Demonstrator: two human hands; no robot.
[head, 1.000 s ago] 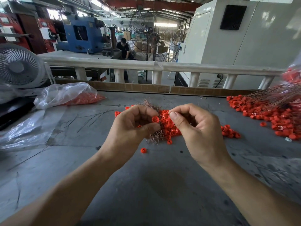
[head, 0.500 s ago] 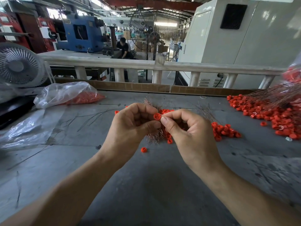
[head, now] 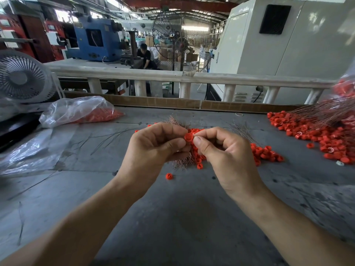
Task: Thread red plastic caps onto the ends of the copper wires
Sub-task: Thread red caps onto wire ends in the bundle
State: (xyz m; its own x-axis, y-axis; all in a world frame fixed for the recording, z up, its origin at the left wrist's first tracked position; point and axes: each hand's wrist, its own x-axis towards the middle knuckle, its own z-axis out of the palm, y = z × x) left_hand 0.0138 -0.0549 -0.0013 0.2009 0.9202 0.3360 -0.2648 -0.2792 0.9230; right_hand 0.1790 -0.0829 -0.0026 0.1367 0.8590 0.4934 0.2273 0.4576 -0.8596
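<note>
My left hand (head: 155,146) grips a bundle of thin copper wires (head: 180,161), whose ends stick out above and below the fist. A red plastic cap (head: 188,137) sits between the fingertips of both hands. My right hand (head: 222,150) pinches at that cap with thumb and forefinger, its other fingers curled; whether it also holds a wire is hidden. Loose red caps (head: 265,151) lie on the grey table (head: 188,217) just behind and to the right of my hands. One single cap (head: 169,176) lies in front of my left hand.
A big heap of red caps with long copper wires (head: 324,131) covers the table's right side. A plastic bag of red caps (head: 80,112) lies back left, next to a white fan (head: 21,77). A white railing (head: 172,75) runs behind the table.
My right hand has moved left to meet my left hand, and its fingertips have closed on the red cap held there. The loose caps on its right are uncovered.
</note>
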